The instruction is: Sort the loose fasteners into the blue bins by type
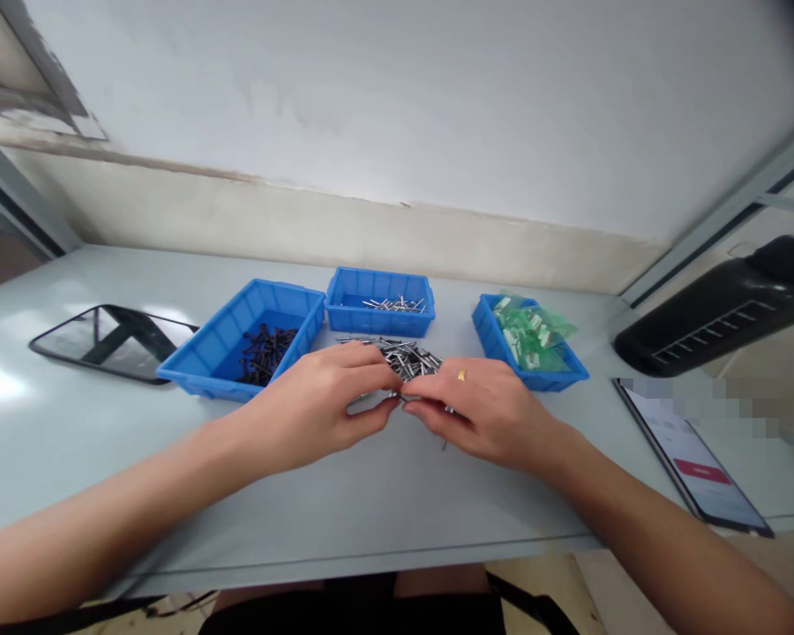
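My left hand point(327, 397) and my right hand point(480, 401) meet at the front of a pile of thin silver metal pins point(407, 357) on the table. Thumb and fingertips of each hand are pinched together around a small metal pin point(410, 399) between them. Its ends are partly hidden by the fingers. Beneath the right hand another pin or two stick out. A gold ring is on one right-hand finger. Behind the pile stands a blue bin point(380, 317) with some silver pins point(397, 305) inside.
To the left, a blue bin point(202, 348) holds dark screw-like pieces point(268, 353), beside a black-rimmed glossy panel point(112, 344). At right, a blue bin point(549, 381) carries green plastic packets point(533, 335). A black bottle point(715, 309) and a phone point(694, 459) lie farther right.
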The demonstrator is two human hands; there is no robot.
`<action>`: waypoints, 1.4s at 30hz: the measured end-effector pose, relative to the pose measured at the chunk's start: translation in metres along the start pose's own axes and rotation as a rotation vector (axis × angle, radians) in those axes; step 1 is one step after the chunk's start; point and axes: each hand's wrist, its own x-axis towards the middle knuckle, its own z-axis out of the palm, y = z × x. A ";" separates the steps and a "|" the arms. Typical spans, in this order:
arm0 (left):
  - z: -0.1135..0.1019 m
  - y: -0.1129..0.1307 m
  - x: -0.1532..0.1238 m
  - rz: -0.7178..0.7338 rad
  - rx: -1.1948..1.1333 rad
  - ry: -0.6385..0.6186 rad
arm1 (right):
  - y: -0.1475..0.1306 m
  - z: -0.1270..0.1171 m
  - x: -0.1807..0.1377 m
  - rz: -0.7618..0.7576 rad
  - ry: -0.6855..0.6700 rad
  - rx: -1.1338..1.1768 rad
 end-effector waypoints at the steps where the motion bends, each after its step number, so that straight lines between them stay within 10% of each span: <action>1: -0.001 0.001 0.000 -0.004 -0.041 0.001 | 0.000 -0.001 0.000 0.011 0.015 0.020; 11: -0.011 0.011 0.001 -0.009 -0.324 0.123 | 0.001 0.000 0.001 0.138 -0.090 0.169; 42: -0.011 0.001 0.002 -0.165 -0.081 0.155 | 0.008 -0.005 0.001 0.165 0.019 -0.091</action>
